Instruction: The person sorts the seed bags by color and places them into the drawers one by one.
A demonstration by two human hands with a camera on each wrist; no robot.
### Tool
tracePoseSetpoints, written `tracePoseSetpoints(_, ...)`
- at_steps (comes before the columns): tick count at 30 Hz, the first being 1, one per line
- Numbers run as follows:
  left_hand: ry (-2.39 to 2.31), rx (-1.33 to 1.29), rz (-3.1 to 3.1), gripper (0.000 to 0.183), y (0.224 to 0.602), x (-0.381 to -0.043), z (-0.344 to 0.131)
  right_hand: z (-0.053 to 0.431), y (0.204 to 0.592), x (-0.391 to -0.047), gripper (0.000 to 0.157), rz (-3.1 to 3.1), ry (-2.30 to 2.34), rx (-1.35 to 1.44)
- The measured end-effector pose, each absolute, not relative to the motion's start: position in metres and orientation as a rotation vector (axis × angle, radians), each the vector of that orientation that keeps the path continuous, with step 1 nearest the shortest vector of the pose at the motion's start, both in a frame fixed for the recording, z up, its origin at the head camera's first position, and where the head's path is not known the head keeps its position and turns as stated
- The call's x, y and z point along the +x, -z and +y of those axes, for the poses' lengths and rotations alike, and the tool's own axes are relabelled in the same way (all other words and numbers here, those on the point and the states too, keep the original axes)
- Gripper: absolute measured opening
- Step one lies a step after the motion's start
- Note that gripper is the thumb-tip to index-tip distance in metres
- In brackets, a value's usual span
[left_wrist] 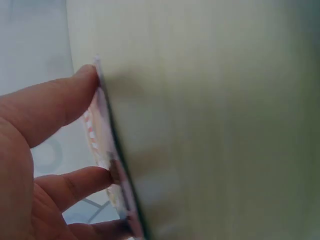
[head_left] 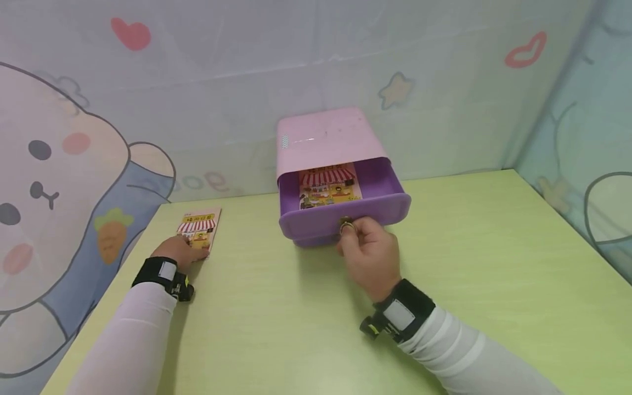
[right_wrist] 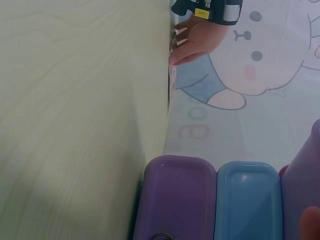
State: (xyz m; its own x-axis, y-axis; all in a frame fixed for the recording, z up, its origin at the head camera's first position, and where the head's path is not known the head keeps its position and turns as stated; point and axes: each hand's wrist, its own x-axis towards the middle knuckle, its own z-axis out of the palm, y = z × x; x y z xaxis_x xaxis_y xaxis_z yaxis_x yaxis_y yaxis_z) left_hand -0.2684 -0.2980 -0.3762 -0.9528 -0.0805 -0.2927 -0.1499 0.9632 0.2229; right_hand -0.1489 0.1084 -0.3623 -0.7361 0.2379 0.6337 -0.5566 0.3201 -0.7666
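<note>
In the head view a pink storage box (head_left: pixel 331 137) stands against the back wall. Its upper purple drawer (head_left: pixel 340 218) is pulled out, and inside lies a booklet (head_left: pixel 328 189) with a striped awning on its cover. My right hand (head_left: pixel 372 258) pinches the ring pull (head_left: pixel 347 224) on the drawer front. At the table's left, my left hand (head_left: pixel 180 251) grips a similar booklet (head_left: pixel 199 226) lying flat, thumb at its lower right corner and fingers across its left side. The left wrist view shows that booklet (left_wrist: pixel 116 155) edge-on with thumb and fingertips upon it.
A pale green table (head_left: pixel 266 307) holds everything. In the right wrist view, a closed purple drawer (right_wrist: pixel 180 200) and a blue drawer (right_wrist: pixel 249 200) sit side by side, next to the pulled-out one (right_wrist: pixel 302 185). A cartoon-printed cloth (head_left: pixel 222 82) forms the back wall.
</note>
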Motion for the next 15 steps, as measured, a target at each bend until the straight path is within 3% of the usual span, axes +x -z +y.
tracePoseSetpoints(5,-0.317,-0.228,2.862,0.065,0.3697,-0.267,-0.2946,0.1088,0.3625,-0.1491,0.022,-1.905,-1.492,0.282)
tracePoseSetpoints(13,-0.448,-0.356,2.855,0.108,0.378,-0.2725,-0.3029,0.1079,0.36,-0.1475,0.022,-1.905,-1.51,0.279)
tracePoseSetpoints(15,-0.434,-0.361,2.859,0.11,0.378,-0.2725,-0.3018,0.1076,0.3599,-0.1471,0.022,-1.909,-1.512,0.273)
